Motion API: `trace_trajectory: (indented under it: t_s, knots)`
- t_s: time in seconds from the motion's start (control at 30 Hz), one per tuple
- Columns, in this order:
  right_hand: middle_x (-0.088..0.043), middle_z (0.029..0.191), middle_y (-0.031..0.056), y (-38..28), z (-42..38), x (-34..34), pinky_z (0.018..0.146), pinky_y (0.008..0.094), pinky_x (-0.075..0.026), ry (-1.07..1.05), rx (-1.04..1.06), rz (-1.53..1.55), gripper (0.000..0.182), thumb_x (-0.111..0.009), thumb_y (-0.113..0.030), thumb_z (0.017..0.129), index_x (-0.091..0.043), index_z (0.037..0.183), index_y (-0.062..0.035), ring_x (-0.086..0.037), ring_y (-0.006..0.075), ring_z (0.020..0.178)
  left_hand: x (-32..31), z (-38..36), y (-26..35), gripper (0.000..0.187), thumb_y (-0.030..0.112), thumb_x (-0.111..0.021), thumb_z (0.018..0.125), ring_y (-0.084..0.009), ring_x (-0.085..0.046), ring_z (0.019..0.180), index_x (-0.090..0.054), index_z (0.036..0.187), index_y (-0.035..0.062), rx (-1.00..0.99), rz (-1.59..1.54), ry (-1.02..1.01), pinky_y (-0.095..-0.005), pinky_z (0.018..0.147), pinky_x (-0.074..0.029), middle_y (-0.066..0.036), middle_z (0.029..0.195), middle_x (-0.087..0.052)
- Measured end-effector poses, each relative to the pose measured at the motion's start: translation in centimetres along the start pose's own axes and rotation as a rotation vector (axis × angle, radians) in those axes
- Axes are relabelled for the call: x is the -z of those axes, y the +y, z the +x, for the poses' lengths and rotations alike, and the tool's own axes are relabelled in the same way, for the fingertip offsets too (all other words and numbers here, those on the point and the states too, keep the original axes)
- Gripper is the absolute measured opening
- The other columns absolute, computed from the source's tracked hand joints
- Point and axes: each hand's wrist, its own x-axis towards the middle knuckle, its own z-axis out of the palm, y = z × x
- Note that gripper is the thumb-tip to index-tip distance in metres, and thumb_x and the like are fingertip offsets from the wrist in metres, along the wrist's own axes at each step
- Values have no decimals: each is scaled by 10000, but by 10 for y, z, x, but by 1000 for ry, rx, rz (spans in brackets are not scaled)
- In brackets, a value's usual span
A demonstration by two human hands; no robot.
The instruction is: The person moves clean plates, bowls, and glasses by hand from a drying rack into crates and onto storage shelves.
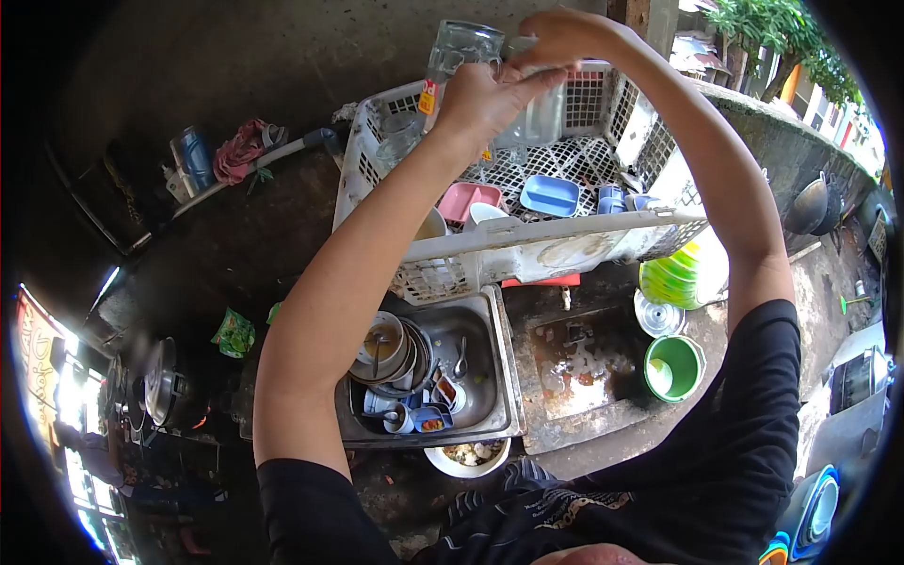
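Both my arms reach up over a white plastic crate. My left hand is closed on a clear glass mug that has a red and yellow label. Beside it, my right hand is bent over another clear glass; its fingers are partly hidden, and what they grip is unclear. More glassware stands at the crate's left side. Inside the crate lie a blue divided tray, a pink divided tray and small blue cups.
Below the crate, a metal sink holds stacked bowls, spoons and small dishes. To its right are a green bucket, a metal lid and a green-yellow basin. A bowl of food scraps sits under the sink's front edge.
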Motion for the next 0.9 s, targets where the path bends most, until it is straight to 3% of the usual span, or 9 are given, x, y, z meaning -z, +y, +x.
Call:
trace_trajectory:
  t_s: [0.1, 0.2, 0.33, 0.47, 0.53, 0.57, 0.63, 0.7, 0.9]
  knots:
    - [-643, 955, 184, -52, -22, 63, 777, 401, -525, -341, -78, 4, 564, -534, -466, 846, -639, 1013, 63, -647, 259, 877, 11, 1, -6, 251, 277, -714, 803, -121, -621, 684, -638, 818, 39, -107, -144, -7, -248, 692, -481, -48, 743, -646]
    - [-647, 749, 182, -50, -10, 57, 669, 354, -557, -166, -88, 300, 622, -547, -538, 820, -670, 893, 67, -668, 244, 721, 26, 4, -4, 201, 231, -664, 841, -99, -567, 574, -605, 752, 61, -32, -240, 18, -247, 596, -438, -31, 671, -619]
    - [-639, 696, 181, -53, -4, 64, 639, 329, -555, -118, -61, 451, 638, -553, -563, 811, -679, 855, 60, -668, 225, 727, 40, 8, 4, 246, 214, -586, 891, -78, -415, 476, -523, 692, 82, 52, -391, 105, -232, 496, -339, 8, 576, -501]
    - [-629, 873, 164, -9, 39, 16, 627, 314, -553, -164, -2, 808, 548, -603, -476, 791, -548, 1114, -36, -653, 225, 709, 82, 16, 1, 278, 195, -570, 898, -76, -336, 470, -464, 665, 86, 164, -632, 200, -230, 470, -317, -16, 581, -471]
    - [-624, 962, 156, 2, 59, -27, 621, 306, -552, -301, 52, 721, 596, -629, -433, 782, -482, 1243, -85, -645, 225, 700, 92, 7, 10, 290, 203, -567, 902, -84, -328, 474, -458, 664, 77, 170, -755, 241, -234, 467, -312, -30, 594, -478]
    - [-621, 1006, 151, -1, 62, -49, 618, 302, -552, -361, 79, 570, 640, -641, -411, 777, -449, 1308, -109, -642, 225, 695, 111, 15, -6, 300, 201, -555, 904, -141, -527, 556, -450, 653, 73, 145, -764, 114, -244, 523, -439, -133, 726, -606]
    - [-581, 1060, 165, -22, 41, -70, 615, 304, -556, -481, 136, 163, 677, -695, -384, 742, -446, 1305, -102, -641, 224, 744, 112, 11, -1, 296, 199, -547, 903, -231, -616, 726, -456, 651, 74, 114, -766, 111, -280, 643, -512, -212, 869, -630]
    - [-582, 1072, 177, -31, 29, -88, 606, 309, -555, -483, 120, 288, 705, -728, -358, 711, -444, 1307, -110, -640, 216, 730, 113, 4, 9, 284, 204, -544, 891, -354, -622, 998, -470, 650, 75, 107, -749, 69, -360, 850, -537, -315, 1068, -591]
    - [-580, 1129, 200, -13, 31, -68, 571, 297, -548, -479, 15, 362, 783, -765, -366, 661, -425, 1331, -143, -663, 220, 677, 92, 4, 2, 208, 167, -618, 825, -306, -654, 920, -601, 794, -39, 113, -522, 142, -344, 849, -528, -239, 968, -647]
